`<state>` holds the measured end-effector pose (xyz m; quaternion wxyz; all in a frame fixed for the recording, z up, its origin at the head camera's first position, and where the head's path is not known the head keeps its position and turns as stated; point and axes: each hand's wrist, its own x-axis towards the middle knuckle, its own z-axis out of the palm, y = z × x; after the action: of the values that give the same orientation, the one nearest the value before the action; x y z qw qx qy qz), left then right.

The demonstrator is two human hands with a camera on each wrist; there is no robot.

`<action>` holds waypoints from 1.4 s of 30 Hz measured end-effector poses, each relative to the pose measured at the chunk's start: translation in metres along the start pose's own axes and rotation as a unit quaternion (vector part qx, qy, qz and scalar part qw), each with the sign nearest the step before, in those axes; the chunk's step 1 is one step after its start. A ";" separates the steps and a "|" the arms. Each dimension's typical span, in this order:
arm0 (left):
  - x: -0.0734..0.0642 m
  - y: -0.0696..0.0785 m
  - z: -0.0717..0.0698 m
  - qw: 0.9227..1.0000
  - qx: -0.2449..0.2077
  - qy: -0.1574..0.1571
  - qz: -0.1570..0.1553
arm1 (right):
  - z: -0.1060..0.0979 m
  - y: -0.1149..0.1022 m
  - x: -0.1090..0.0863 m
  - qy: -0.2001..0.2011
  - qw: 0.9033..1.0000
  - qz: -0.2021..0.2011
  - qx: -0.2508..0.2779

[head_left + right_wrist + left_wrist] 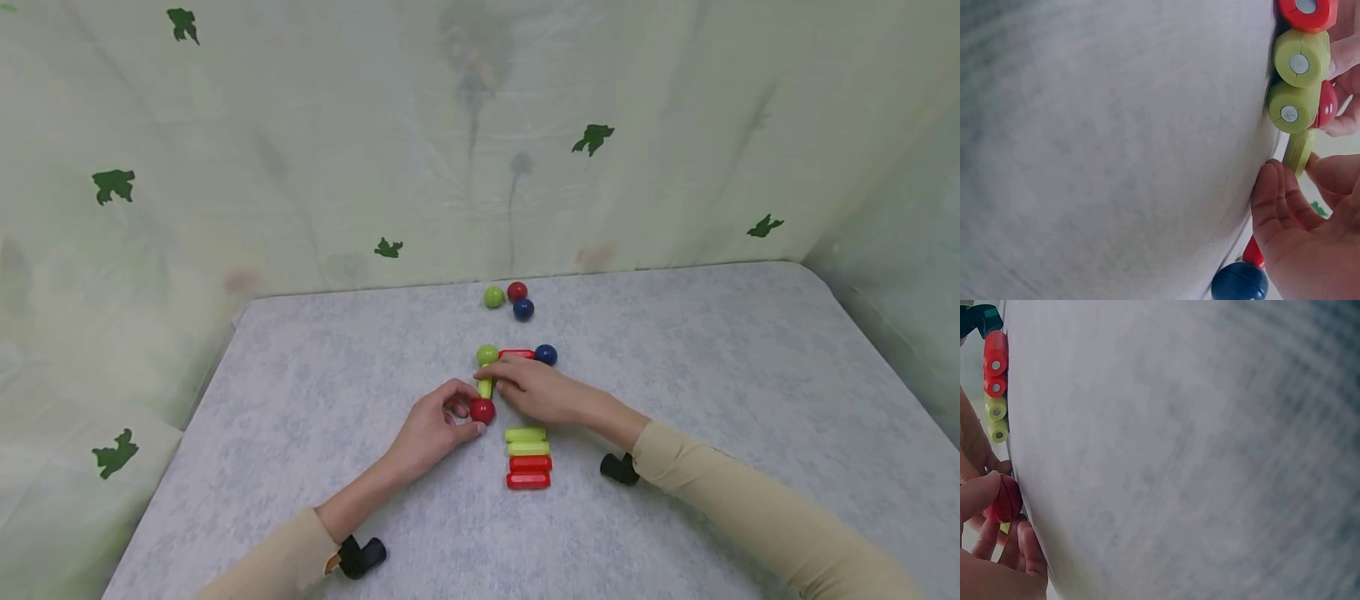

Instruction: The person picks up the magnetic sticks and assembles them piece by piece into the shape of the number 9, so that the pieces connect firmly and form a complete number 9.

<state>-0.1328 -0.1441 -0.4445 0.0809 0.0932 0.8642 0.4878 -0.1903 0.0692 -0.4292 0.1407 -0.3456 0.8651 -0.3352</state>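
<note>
My left hand [433, 429] grips a red ball [482, 411] between thumb and fingers; the left wrist view shows the thumb over it. A yellow-green rod [485, 389] runs from this ball up to a light green ball [487, 355]. My right hand [543, 392] pinches that rod, which the right wrist view shows between thumb and fingers. From the light green ball, a red rod [517, 354] extends to a dark blue ball [546, 355]. Nearer the front, two yellow-green rods [528, 449] and two red rods [528, 480] lie stacked in a column, with metal discs in their ends.
At the table's back edge sit a loose green ball [493, 297], a red ball [517, 291] and a blue ball [523, 309]. Behind the grey table [337, 350] hangs a pale curtain [337, 125] with dark green leaf shapes. Black devices are worn at both wrists.
</note>
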 end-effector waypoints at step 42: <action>0.008 0.004 -0.002 0.999 -0.014 -0.047 0.006 | -0.002 0.003 -0.062 -0.039 0.994 0.047 0.086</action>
<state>-0.1402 -0.1417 -0.4404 0.1204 0.1198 0.8519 0.4955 -0.1477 0.1147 -0.4288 0.2189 -0.3035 0.8425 -0.3874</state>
